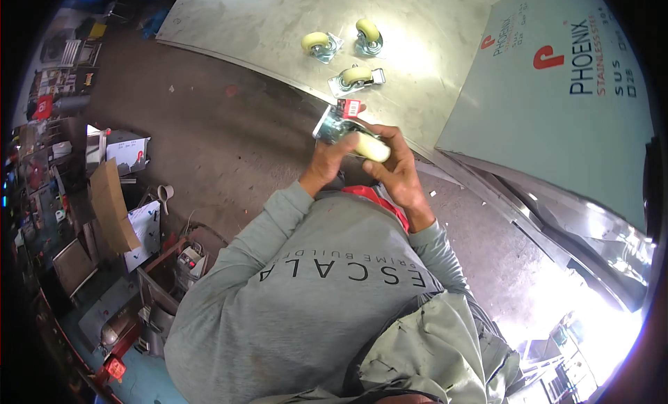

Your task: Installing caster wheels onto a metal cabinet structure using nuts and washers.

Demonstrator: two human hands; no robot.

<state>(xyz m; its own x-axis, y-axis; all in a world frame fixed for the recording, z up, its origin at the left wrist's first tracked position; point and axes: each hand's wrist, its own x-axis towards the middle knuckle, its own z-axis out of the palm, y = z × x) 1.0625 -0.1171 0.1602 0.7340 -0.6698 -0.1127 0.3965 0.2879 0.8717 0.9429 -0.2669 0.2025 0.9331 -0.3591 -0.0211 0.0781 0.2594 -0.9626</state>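
Note:
Between my two hands is a caster wheel [372, 148] with a pale yellow wheel and a shiny metal plate. A red and white tag [350, 108] hangs at its far side. My left hand [328, 162] grips the metal bracket, thumb laid over it. On the other side, my right hand [402, 169] has its fingers closed round the yellow wheel. Beyond them, on the metal sheet, lie three more casters: one at left [316, 43], one at right [368, 36] and a nearer one with a brake lever [356, 75].
The metal-topped table [257, 28] stands ahead, its edge just past my hands. A large film-covered steel panel [550, 91] rises at the right. Cardboard [111, 206], a white cup [165, 192] and cluttered tools stand at the left beside the dark floor [181, 119].

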